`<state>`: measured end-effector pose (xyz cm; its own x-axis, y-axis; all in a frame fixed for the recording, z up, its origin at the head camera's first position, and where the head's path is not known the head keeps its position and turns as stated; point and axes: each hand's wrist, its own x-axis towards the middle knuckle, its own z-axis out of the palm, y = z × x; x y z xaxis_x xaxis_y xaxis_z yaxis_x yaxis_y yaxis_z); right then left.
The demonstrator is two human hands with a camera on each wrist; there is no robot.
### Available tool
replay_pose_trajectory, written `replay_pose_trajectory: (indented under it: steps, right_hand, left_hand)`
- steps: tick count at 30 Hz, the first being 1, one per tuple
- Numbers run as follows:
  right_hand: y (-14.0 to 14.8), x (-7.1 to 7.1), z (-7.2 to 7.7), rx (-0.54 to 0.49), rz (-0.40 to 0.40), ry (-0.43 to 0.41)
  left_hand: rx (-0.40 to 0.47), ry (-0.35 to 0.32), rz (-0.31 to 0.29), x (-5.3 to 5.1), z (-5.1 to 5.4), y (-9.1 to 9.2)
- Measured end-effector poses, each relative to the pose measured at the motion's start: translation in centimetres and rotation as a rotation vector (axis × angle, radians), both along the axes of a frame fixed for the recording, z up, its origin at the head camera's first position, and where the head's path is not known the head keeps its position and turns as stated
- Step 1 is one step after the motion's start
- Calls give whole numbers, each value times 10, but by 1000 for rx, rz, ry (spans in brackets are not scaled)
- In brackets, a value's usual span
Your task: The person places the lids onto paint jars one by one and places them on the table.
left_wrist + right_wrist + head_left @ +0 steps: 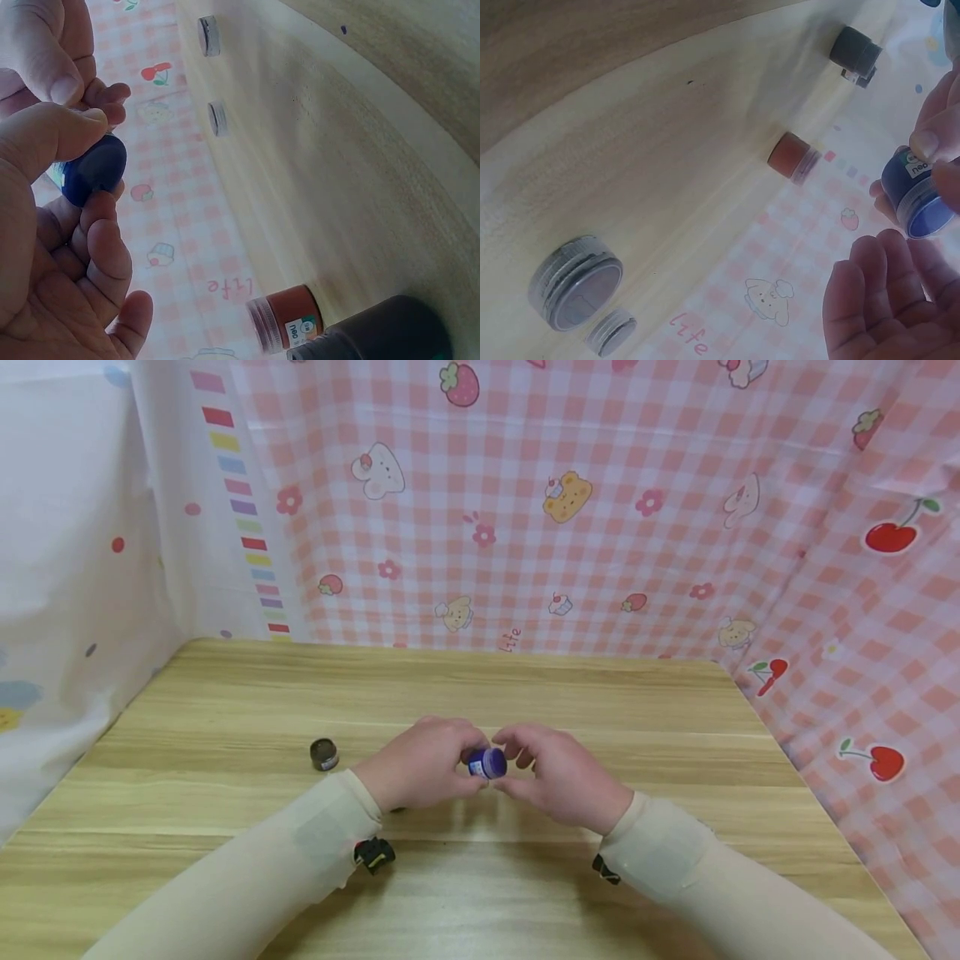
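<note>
A small blue jar (487, 763) is held up above the table, its clear lid end toward the right. My left hand (423, 764) grips it between thumb and fingers, and the left wrist view shows the jar's dark blue base (96, 171). Close by the lid end is my right hand (566, 772), fingers bent loosely and apart. In the right wrist view these fingers (885, 289) spread below the blue jar (907, 180); whether the right thumb touches the lid cannot be told.
A dark jar (324, 755) stands on the wooden table (465, 685), left of my hands. Both wrist views show an orange-brown jar (294, 318) with a clear lid, and two round clear-topped pieces (577, 281) (612, 332). Patterned cloth (480, 502) hangs behind and at both sides.
</note>
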<state>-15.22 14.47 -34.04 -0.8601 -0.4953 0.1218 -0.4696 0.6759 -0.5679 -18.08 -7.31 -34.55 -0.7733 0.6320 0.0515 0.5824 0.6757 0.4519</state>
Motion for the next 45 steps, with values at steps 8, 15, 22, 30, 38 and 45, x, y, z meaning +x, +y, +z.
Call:
replay_pose_trajectory:
  steps: [8, 15, 22, 30, 38, 45]
  right_hand:
    - [0, 0, -1, 14, -6, -17]
    - [0, 0, -1, -9, -4, 0]
    - [-1, 0, -2, 4, -1, 5]
    - [-1, -1, -1, 10, 4, -4]
    - [-3, -1, 0, 21, 1, -9]
    - [-4, -1, -3, 22, -7, -19]
  left_hand:
    - [2, -5, 2, 0, 1, 0]
    - [-8, 4, -2, 0, 0, 0]
    - [-8, 6, 1, 0, 0, 0]
    - [10, -19, 5, 1, 0, 0]
    - [15, 25, -6, 1, 1, 1]
    - [2, 84, -6, 1, 1, 1]
